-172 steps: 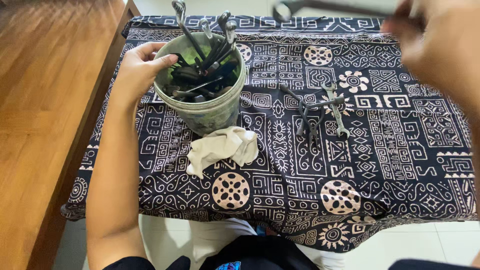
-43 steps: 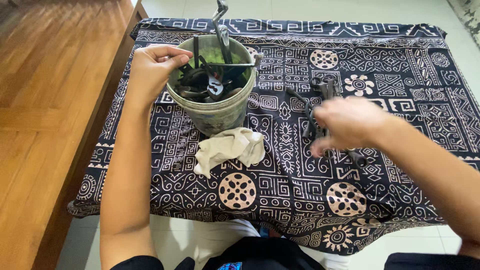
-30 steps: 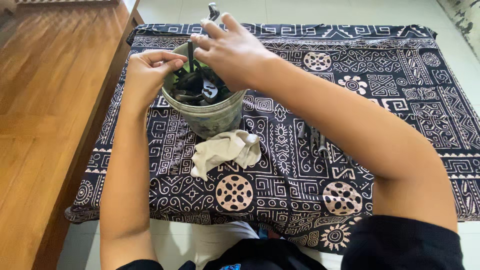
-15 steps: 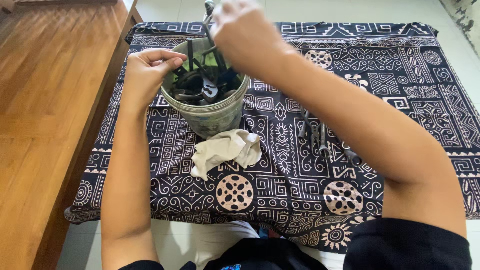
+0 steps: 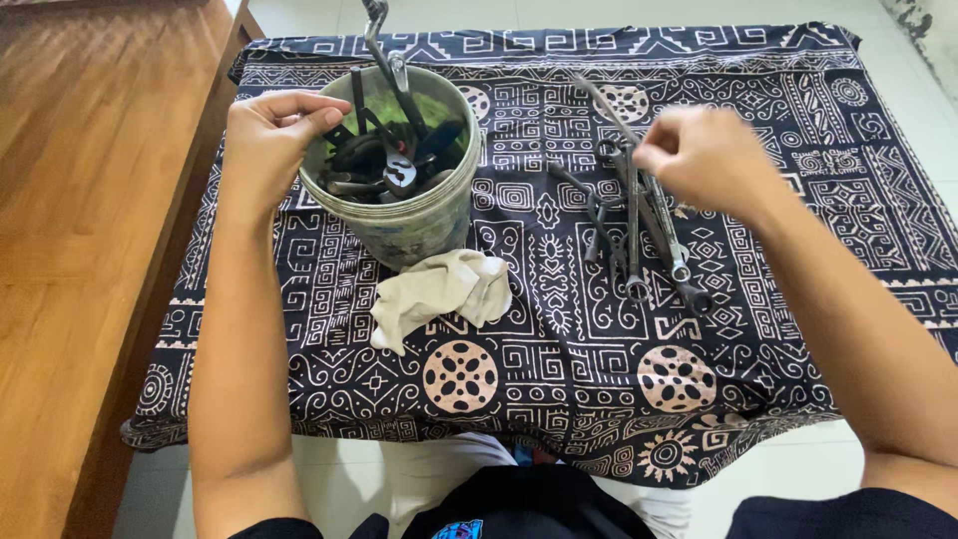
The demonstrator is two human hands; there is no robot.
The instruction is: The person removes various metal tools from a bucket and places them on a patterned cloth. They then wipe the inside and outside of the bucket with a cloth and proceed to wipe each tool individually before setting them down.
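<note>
Left hand on the bucket rim, right hand over a cluster of wrenches on a patterned cloth.

The left hand [image 5: 274,135] curls its fingers over the near-left rim of a pale green bucket [image 5: 414,215], which stands upright on the dark patterned cloth [image 5: 559,379] covering the tabletop and is crammed with dark tools [image 5: 384,160], several handles sticking up past the rim. The right hand [image 5: 704,155] hovers to the right, fingers pinched narrow around the upper end of a wrench [image 5: 609,110]; motion blur makes the exact grip hard to tell. Just below it, more wrenches [image 5: 639,235] lie side by side on the cloth. A crumpled beige rag [image 5: 439,289] rests against the bucket's front. A wooden floor [image 5: 90,200] runs along the left.
</note>
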